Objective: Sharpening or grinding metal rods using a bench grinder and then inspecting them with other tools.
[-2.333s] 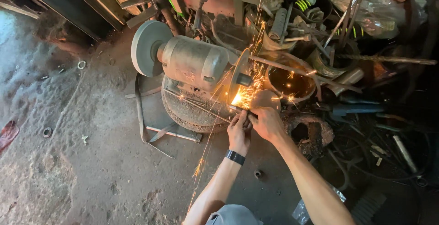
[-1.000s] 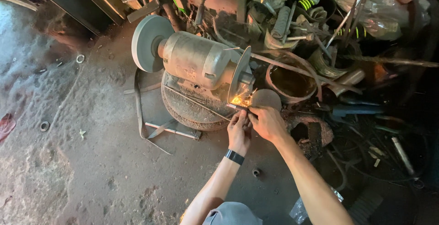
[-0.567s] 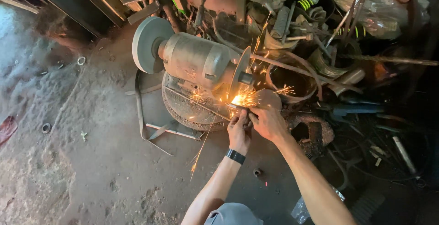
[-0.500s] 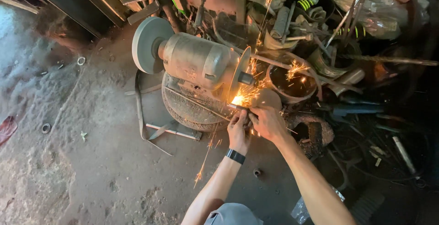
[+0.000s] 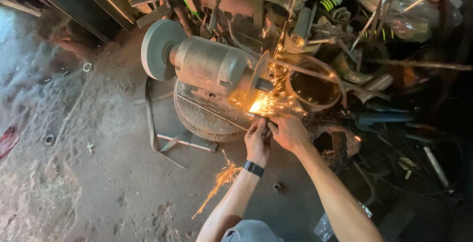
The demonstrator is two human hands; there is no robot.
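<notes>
Sparks still flying, left hand (image 5: 257, 141), right hand (image 5: 288, 131) pinching workpiece (image 5: 259, 116)

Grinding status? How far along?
Done: nothing finished shows. In hand: both hands, left hand and right hand, press a small workpiece to the grinder's right wheel; sparks fly from the contact. Left: cannot tell, the piece is too small and glare-covered. The left wheel is unused.

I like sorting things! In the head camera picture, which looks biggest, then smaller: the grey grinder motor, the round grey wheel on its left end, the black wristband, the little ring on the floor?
1. Grinder motor
2. Grey wheel
3. Black wristband
4. Little ring, smallest

The wristband is nearer the camera, so it may look bigger than it is.
</notes>
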